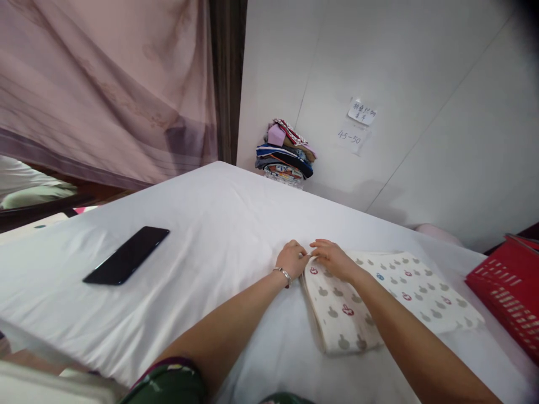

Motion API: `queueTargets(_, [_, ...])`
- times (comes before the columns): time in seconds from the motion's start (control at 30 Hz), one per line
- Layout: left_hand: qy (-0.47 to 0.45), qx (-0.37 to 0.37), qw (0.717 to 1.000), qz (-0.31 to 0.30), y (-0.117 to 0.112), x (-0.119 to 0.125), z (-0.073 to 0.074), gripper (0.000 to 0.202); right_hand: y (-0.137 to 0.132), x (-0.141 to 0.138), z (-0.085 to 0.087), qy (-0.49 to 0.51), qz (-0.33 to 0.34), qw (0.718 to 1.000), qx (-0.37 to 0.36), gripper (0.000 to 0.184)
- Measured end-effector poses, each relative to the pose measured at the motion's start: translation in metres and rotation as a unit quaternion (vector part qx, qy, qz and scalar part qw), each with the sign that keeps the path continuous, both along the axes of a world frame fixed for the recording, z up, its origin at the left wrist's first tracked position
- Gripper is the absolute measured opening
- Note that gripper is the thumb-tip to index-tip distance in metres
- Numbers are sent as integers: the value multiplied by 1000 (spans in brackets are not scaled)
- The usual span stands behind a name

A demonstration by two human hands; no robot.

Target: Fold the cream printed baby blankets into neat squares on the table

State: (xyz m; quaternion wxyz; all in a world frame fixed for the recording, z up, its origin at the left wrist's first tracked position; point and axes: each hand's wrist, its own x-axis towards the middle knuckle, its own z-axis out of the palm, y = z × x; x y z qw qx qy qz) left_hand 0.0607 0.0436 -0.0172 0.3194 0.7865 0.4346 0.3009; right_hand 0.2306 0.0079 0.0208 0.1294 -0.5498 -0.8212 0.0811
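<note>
A cream folded cloth [345, 314] printed with small grey, red and blue motifs lies on the white-covered table [202, 224]. Its left part is folded in several layers, and the rest stretches flat to the right. My left hand [292, 258], with a bracelet on the wrist, is closed at the far left corner of the cloth, thumb and fingers pinching the edge. Close beside it, my right hand [332, 260] pinches the same corner from the right, its fingers bent. My right forearm hides some of the cloth's middle.
A black phone [126, 256] lies on the sheet to the left. Folded clothes [286, 151] are stacked at the far edge against the white wall [379, 62], which carries handwritten notes [356, 126]. A red plastic basket [507, 286] stands at right. A pink curtain [118, 84] hangs at back left.
</note>
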Motion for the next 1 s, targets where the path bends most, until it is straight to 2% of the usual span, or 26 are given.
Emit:
queueTargets(0.17, [-29, 12, 1000, -3, 1, 2, -4, 23, -3, 0, 3, 11, 27, 999, 34, 24])
queueTargets(0.5, [18, -14, 1000, -10, 6, 1, -4, 34, -21, -5, 8, 32, 21, 995, 89, 24])
queueTargets(0.67, [23, -38, 999, -27, 6, 0, -4, 31, -31, -3, 14, 30, -16, 998, 54, 30])
queueTargets(0.77, [38, -37, 998, -23, 5, 1, -4, 26, -33, -4, 18, 16, -15, 999, 25, 31])
queueTargets(1.0, [-14, -52, 999, 2, 4, 3, -3, 21, -14, -9, 24, -27, 7, 1000, -5, 26])
